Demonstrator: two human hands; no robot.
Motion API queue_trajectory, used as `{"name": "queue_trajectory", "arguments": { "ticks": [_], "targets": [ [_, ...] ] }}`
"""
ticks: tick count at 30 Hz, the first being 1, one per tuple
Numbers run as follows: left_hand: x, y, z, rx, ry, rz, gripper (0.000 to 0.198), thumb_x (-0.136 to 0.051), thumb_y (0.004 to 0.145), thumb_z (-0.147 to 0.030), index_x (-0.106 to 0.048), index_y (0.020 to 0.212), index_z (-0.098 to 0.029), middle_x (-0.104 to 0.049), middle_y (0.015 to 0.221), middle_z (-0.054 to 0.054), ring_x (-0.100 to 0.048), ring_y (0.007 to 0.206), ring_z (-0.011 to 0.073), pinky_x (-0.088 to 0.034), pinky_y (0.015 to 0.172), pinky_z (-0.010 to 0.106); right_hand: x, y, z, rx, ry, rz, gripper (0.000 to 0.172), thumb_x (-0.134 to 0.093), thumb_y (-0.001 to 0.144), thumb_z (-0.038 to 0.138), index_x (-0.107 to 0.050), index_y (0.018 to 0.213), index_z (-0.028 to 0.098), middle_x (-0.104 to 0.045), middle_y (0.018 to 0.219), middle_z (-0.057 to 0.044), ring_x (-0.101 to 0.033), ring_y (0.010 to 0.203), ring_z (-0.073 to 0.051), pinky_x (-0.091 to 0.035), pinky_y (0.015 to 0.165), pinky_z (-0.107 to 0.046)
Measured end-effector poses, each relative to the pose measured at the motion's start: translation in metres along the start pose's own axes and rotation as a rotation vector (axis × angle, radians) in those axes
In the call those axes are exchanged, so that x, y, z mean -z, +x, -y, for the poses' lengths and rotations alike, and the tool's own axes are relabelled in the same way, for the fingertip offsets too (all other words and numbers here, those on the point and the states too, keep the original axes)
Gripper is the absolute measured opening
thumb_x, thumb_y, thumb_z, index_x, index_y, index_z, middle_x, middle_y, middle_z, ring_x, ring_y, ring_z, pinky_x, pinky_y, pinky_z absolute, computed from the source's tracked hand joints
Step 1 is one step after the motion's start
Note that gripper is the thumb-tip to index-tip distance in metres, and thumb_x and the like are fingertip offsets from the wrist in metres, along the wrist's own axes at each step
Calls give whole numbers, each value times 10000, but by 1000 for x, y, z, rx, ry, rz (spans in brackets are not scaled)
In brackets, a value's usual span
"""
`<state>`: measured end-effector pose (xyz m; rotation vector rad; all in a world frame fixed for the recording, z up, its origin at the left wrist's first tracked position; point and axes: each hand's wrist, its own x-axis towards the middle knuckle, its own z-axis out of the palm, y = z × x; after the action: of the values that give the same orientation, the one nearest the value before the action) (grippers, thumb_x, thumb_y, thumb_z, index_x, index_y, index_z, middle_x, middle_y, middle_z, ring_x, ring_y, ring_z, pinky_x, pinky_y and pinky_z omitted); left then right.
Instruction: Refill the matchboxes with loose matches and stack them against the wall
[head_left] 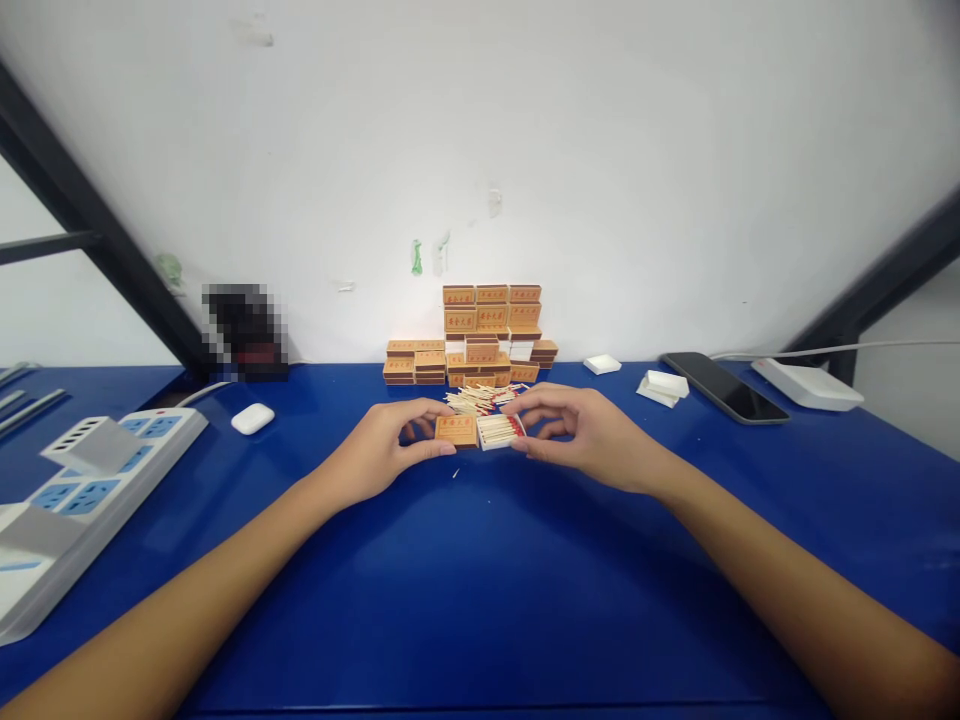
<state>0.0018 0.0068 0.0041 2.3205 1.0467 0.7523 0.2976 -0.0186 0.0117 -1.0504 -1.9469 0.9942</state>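
Note:
My left hand (390,445) grips the tan matchbox sleeve (456,430) between thumb and fingers. Facing it, a white matchbox tray (495,444) filled with red-tipped matches meets the sleeve's right end. My right hand (574,430) pinches that tray by its right end, thumb in front and fingers behind. Just behind both lies a loose heap of matches (474,400) on the blue table. Stacked matchboxes (491,320) rise beyond the heap against the wall, with lower piles to either side.
A white earbud case (253,418) and a power strip (97,480) lie on the left. Empty white trays (663,388), a black phone (724,387) and a white device (808,385) with a cable sit on the right. The blue table (480,600) meets a white wall.

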Motion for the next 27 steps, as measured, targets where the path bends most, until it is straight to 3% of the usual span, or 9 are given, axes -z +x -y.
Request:
{"name": "queue_trajectory", "arguments": {
  "ticks": [8,14,19,27],
  "targets": [
    [-4,0,-3,11,-67,4,339,-680,978,-410,-701,1279,-255,-769,1220,56,-715,976,218,-586,873,391,-2,0,6,-7,8,-12,333,-795,840,390,-776,1125,219,-704,1181,-95,-700,883,-179,-659,745,-357],
    [-5,0,-4,33,-93,-26,460,-831,851,-401,-715,1273,-258,-789,1066,31,-695,869,203,-588,821,376,-12,1,3,-65,127,-92,374,-835,803,411,-771,1113,211,-729,1158,-95,-711,911,-195,-675,822,-409],
    [-3,0,-6,59,-120,-33,403,-829,856,-381,-738,1224,-246,-792,1075,40,-681,850,201,-572,808,379,-14,1,3,-62,132,-121,395,-836,806,408,-766,1137,205,-704,1287,-113,-714,981,-211,-667,885,-443],
    [-1,2,-2,68,-223,-38,423,-858,825,-369,-751,1212,-235,-788,1078,45,-695,866,201,-571,815,371,-12,1,4,-69,116,-174,400,-831,815,399,-753,1158,208,-717,1300,-110,-728,1038,-242,-655,914,-453]
  ]
}}
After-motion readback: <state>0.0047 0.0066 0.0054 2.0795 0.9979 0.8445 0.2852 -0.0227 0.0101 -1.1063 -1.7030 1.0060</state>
